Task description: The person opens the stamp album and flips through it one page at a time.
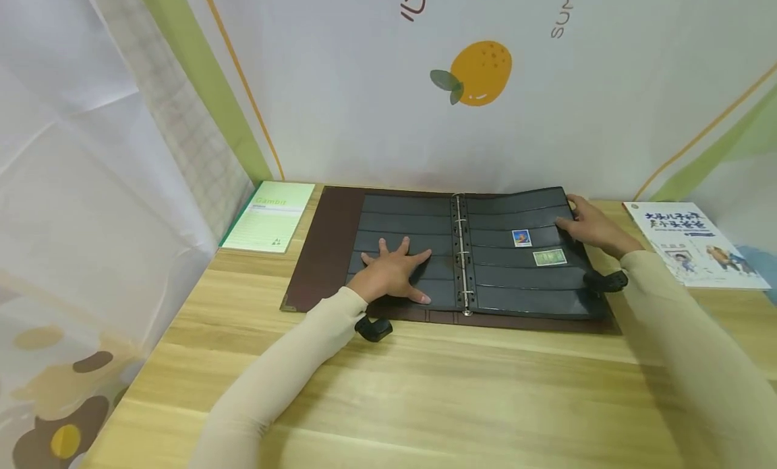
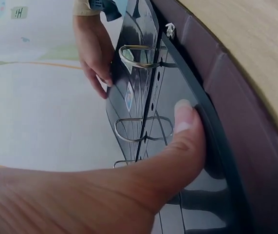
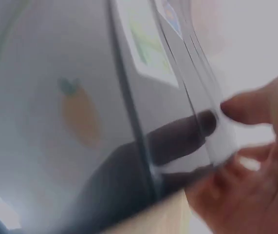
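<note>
On the near half of the wooden table (image 1: 425, 401) two cream-sleeved forearms reach forward toward an open ring binder album (image 1: 315, 253) lying at the table's centre, toward twelve o'clock from the person. The left hand (image 1: 393, 270) lies flat on the left-hand black page (image 1: 400, 216), fingers straight and spread, palm pressing the sheet down; the left wrist view shows its thumb pressed against the page edge near the metal rings (image 1: 463, 253). At about two o'clock from that hand, the right hand (image 1: 591, 226) grips the outer edge of the right-hand page (image 1: 528, 280), fingers curled over it and the thumb beneath, so the sheet's far corner is lifted slightly off the stack. On that page sit a small blue stamp (image 1: 521, 237) and, just below at four o'clock from it, a green stamp (image 1: 549, 257). Farther back, a green notebook (image 1: 270, 216) lies at ten o'clock beside the album, and a white illustrated book (image 1: 695, 243) lies at two o'clock near the backdrop.
</note>
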Tool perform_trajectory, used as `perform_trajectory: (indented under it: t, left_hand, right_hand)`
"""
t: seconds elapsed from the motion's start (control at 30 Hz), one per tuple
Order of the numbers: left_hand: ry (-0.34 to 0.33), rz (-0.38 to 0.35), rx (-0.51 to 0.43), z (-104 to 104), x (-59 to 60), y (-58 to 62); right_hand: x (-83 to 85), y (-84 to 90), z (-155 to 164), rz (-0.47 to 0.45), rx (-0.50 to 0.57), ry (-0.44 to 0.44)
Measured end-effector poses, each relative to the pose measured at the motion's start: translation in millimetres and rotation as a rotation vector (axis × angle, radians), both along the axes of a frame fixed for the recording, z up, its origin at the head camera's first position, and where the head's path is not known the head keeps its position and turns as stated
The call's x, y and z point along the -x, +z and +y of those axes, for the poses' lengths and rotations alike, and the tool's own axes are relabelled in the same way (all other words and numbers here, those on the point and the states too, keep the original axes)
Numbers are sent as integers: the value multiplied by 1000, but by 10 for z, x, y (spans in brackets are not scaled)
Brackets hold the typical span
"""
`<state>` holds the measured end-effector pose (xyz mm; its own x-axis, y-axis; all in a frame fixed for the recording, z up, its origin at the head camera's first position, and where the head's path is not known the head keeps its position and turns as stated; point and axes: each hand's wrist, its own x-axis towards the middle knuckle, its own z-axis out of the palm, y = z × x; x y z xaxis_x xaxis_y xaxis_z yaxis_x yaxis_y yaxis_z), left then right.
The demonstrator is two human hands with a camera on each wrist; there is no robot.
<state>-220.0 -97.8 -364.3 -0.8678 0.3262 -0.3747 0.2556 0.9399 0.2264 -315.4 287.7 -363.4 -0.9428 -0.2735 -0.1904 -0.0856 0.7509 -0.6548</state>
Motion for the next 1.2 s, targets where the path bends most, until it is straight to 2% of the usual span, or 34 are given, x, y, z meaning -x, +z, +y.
perform_trajectory:
  t: [0.07, 0.2, 0.43, 0.53, 0.7, 0.8, 0.87, 0.93, 1.03, 1.07, 1.1, 1.2]
  left_hand:
    - [-5, 7, -4, -17, -10, -24]
    - [-14, 25, -8, -38, 6, -44]
    - [-25, 19, 12, -28, 36, 10]
    - [-17, 13, 14, -26, 28, 22]
    - [-6, -12, 20, -23, -1, 11]
    - [-24, 15, 44, 2, -1, -5]
    - [-36, 45, 67, 17, 2, -10]
    - [-45, 76, 97, 26, 5, -8]
    - [-49, 85, 123, 30, 3, 6]
    - [-51, 87, 128, 29, 4, 12]
    - [-52, 87, 130, 29, 6, 19]
    - [-52, 82, 125, 15, 5, 28]
  right_hand:
    - [-21, 12, 85, -65, 36, 37]
    - [-71, 65, 215, -168, 137, 39]
    - [-128, 282, 175, -219, 526, -41]
    - [-123, 430, 70, -240, 609, -106]
    - [-101, 689, -178, -163, 540, -186]
    - [-97, 866, -356, -97, 477, -219]
    - [-101, 973, -498, -87, 533, -235]
    - [-110, 1050, -642, -100, 654, -220]
    - [-124, 1121, -833, -144, 875, -196]
    - [-125, 1138, -884, -146, 917, -192]
    - [-119, 1154, -927, -137, 931, -192]
    - [-91, 1194, -1041, -84, 815, -205]
